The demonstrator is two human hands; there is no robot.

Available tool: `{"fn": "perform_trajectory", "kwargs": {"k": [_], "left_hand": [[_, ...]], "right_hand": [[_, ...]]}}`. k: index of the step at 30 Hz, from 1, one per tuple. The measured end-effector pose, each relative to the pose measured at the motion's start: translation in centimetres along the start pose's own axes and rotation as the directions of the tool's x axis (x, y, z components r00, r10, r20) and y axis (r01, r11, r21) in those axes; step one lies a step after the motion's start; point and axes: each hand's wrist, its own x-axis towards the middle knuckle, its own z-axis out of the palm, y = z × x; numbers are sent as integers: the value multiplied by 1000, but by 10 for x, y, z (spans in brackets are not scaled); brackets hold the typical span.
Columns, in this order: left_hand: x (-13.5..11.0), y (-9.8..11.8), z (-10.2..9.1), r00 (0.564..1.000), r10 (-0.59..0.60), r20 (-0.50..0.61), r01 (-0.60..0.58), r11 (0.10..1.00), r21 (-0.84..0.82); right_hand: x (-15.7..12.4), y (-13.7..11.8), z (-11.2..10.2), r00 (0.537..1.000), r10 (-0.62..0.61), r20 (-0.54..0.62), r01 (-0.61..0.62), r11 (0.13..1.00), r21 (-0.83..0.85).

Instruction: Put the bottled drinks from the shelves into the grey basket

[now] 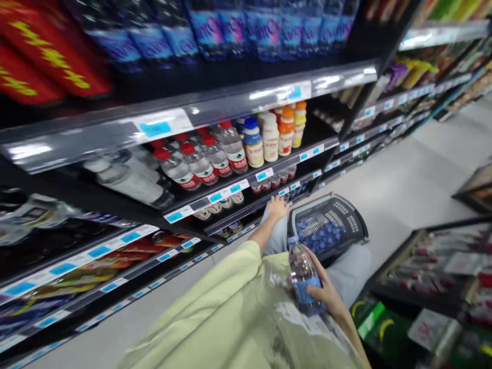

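My right hand (325, 289) is wrapped round a clear water bottle (302, 264) with a blue label and a bluish cap, held upright in front of my shirt. My left hand (277, 207) is stretched out over my knee, close to the price-tag edge of a low shelf (249, 207); its fingers look extended, and whether they touch the shelf I cannot tell. Between my legs, on the floor, stands a dark shopping basket (359, 215) holding many blue-capped bottles (323, 236).
Red-capped water bottles (213, 156) and coloured drink bottles (269, 138) stand on the shelf ahead. Larger blue-labelled bottles (269, 28) fill the shelf above, beside red boxes (46, 51). Tiled floor (400, 174) runs along the right. A display stand (426, 261) is at lower right.
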Motion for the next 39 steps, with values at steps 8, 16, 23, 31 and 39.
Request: {"fn": "perform_trajectory", "kwargs": {"k": [8,16,23,31,39], "left_hand": [[11,3,5,999,4,-49,-3,999,39],[9,7,0,999,16,-48,-14,999,45],[13,8,1,999,5,-48,-4,1000,25],[15,8,4,998,10,-62,-9,1000,15],[13,8,2,998,12,-60,-11,1000,15]], "right_hand": [[9,17,-1,997,-75,0,70,934,350],[3,4,3,996,-66,-63,86,913,399],[14,3,4,989,-50,-136,96,928,360],[25,6,-1,989,1,-146,61,908,414],[25,8,-3,981,-59,-186,106,962,251]]}}
